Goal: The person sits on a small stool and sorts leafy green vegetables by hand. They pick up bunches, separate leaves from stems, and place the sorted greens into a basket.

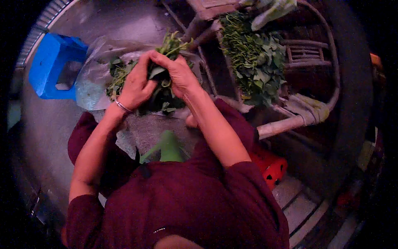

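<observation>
Both hands close around a bunch of leafy green stems (173, 45). My left hand (136, 81), with a bangle at the wrist, grips it from the left. My right hand (180, 73) wraps it from the right, and the fingertips of both hands meet near the top. Pale stems stick out above the fingers, while leaves show between the palms. Beneath and beside the hands, loose greens (118, 76) lie on a clear plastic sheet (93, 90) on the floor.
A blue plastic stool (46, 67) stands at the left. At the right, a large pile of leafy stems (253, 62) rests on a bamboo chair (279, 126). A red perforated plastic object (275, 171) is beside my right leg. Something green (170, 146) lies between my legs.
</observation>
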Tool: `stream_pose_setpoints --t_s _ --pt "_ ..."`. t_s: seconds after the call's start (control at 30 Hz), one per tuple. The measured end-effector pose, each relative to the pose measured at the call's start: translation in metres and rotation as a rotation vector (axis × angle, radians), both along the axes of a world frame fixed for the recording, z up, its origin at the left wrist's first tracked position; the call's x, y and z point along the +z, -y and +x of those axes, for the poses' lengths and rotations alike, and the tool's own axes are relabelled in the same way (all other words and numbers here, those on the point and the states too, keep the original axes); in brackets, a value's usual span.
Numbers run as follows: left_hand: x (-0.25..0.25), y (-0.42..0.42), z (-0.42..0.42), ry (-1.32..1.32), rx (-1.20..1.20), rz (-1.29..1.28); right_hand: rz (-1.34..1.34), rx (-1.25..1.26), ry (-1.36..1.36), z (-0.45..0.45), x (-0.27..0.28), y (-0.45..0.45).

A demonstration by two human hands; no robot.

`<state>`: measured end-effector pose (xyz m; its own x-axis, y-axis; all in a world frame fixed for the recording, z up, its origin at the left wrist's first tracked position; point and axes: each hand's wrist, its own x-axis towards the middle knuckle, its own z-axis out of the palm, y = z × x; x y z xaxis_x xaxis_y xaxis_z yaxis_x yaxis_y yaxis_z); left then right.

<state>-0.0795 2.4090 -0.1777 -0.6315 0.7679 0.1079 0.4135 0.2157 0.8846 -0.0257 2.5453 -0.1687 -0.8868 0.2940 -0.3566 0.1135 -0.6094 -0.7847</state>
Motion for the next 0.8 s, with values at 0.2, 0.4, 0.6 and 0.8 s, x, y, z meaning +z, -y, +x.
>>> stream_pose_setpoints --t_s 0.2,0.4,0.6,0.8 --pt "0.013 -0.004 -0.005 0.086 -0.038 0.049 0.172 0.051 -0.027 0.005 -0.007 0.003" --pt "0.021 -0.013 -0.006 -0.043 -0.052 0.204 0.611 0.028 -0.056 0.003 0.014 -0.008" --pt "0.031 -0.013 -0.01 -0.062 -0.044 0.342 0.922 -0.166 -0.011 0.037 0.082 -0.065" --pt "0.021 -0.007 -0.017 -0.097 0.057 0.274 1.809 -0.404 0.079 0.061 0.155 -0.174"
